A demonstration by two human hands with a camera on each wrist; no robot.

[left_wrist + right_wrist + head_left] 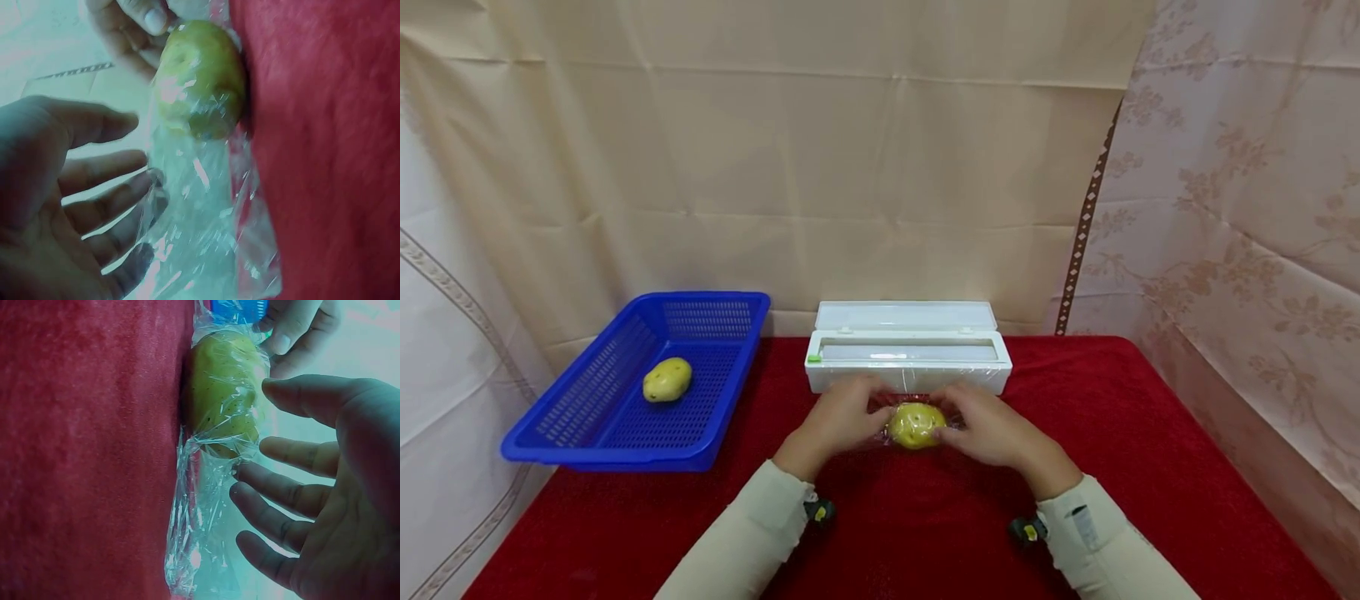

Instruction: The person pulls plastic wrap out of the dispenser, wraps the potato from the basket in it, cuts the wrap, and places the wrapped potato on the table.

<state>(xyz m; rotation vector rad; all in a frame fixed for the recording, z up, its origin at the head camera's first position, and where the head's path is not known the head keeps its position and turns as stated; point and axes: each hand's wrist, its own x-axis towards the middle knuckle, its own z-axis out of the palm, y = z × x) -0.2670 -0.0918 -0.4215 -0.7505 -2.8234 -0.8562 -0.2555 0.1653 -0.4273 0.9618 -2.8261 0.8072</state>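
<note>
A yellow potato (916, 426) wrapped in clear cling film (194, 212) lies on the red cloth between the two hands. Loose film stretches out from both ends of the potato, crumpled and shiny in the wrist views. On its left side is the left hand (846, 414), fingers spread and slightly bent, the fingertips at the edge of the film. Opposite, the right hand (988, 425) has its fingers apart and loosely bent, with thumb and fingertips close beside the wrapped potato (225, 394). Neither hand curls round the potato.
Just behind the hands stands a white cling film dispenser (827, 380) with its lid raised. To the left is a blue plastic basket (602, 455) holding another potato (667, 380). Red cloth (1075, 400) covers the table, and a beige curtain (850, 167) hangs behind it.
</note>
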